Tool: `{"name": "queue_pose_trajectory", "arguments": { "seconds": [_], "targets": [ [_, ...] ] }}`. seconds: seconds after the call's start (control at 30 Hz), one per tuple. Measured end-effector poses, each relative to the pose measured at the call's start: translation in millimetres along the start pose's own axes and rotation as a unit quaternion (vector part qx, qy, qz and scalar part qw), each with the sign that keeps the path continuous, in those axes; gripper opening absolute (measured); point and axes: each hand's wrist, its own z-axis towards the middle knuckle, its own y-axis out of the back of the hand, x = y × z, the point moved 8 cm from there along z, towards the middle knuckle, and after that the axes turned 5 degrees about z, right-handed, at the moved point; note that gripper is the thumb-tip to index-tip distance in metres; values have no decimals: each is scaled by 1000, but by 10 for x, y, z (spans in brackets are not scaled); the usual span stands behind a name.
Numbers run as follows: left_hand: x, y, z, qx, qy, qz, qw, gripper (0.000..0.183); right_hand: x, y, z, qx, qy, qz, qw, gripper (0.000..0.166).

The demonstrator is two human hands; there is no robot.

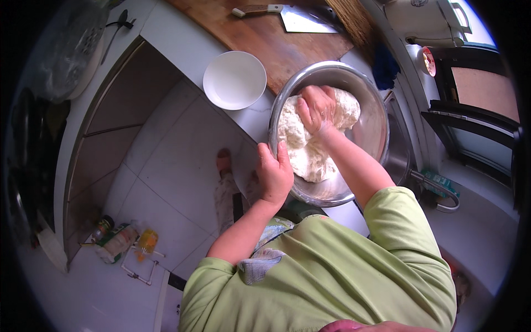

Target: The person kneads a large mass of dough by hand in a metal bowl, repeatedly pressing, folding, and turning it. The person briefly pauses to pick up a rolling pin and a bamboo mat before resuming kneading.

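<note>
A large stainless steel basin (375,124) stands tilted at the counter's edge before me, with a rough mass of pale dough (309,159) inside. My left hand (276,172) grips the near left rim, thumb on the edge and some fingers hidden outside the wall. Pushed into the upper part of the dough is my right hand (318,107), its fingers curled and partly sunk in it. Dough bulges up on both sides of that hand. Just left of the basin sits a white bowl (235,81) on the counter, its inside bare.
Behind the bowl lies a wooden cutting board (249,35) with a cleaver (307,18) on it. A sink faucet (439,193) is at the right, below an open window (477,124). Bottles and a package (118,242) stand on the floor at lower left.
</note>
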Motion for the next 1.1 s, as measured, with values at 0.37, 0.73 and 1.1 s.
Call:
{"name": "queue_pose_trajectory", "arguments": {
  "seconds": [0.37, 0.73, 1.1],
  "targets": [
    [145, -10, 136, -112, -20, 21, 993, 37, 63, -10, 3, 218, -86, -57, 971, 40],
    [310, -57, 140, -111, 17, 23, 993, 41, 552, 1091, -988, 80, -64, -56, 993, 38],
    [183, -7, 35, -76, 5, 14, 997, 33, 791, 345, -696, -19, -35, -152, 988, 33]
  ]
}}
